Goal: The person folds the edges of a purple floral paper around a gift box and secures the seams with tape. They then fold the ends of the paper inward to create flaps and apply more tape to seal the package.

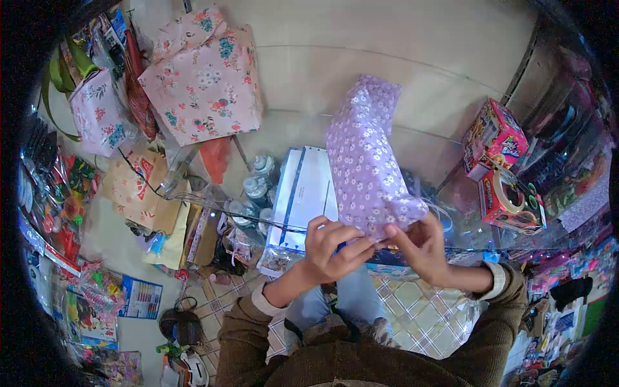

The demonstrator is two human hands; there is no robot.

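A long item in purple flowered wrapping lies aslant on the glass counter, its near end between my hands. My left hand has its fingers curled at the near left corner of the wrapping. At the right corner, my right hand pinches the wrapping's edge between thumb and fingers. White boxes with blue stripes lie just left of the purple item. What is inside the wrapping is hidden.
Pink flowered wrapped parcels stand at the back left. Small clear bottles sit left of the white boxes. A tape roll rests on a colourful box at the right, near a pink box. A black cable crosses the left side.
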